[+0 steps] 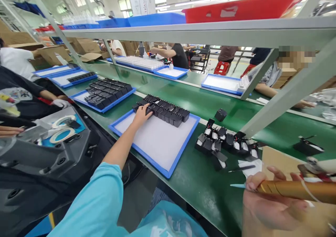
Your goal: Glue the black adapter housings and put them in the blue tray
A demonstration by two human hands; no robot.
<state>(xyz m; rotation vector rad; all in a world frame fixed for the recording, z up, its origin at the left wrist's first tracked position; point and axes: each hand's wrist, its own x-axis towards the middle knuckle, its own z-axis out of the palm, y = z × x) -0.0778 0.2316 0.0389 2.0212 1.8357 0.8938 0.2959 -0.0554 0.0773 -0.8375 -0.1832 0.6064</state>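
The left hand [143, 114] reaches forward over the tray [154, 139] and rests on the near left end of the packed boxes [169, 113], fingers bent and set close together; whether they pinch one box or only press on the tops, I cannot tell. The packed boxes stand side by side along the tray's far edge, their long line running from the hand off to the right and a little toward the person, so nearly all of them lie to the hand's right, and the white floor of the tray on the near side is bare. The right hand [273, 203], well apart at the lower right, is closed around a gold driver [292, 191], which lies almost level across the view with its pale blue tip [237, 186] pointing left. Between the two hands, on the green bench [194, 177], sits a jumbled group of loose boxes [210, 144], several with flaps up; it is nearer the right hand, just beyond the driver's tip and apart from it. One more box [220, 114] stands alone behind that group, and another [308, 146] lies farther right, beyond the driver, near neither hand.
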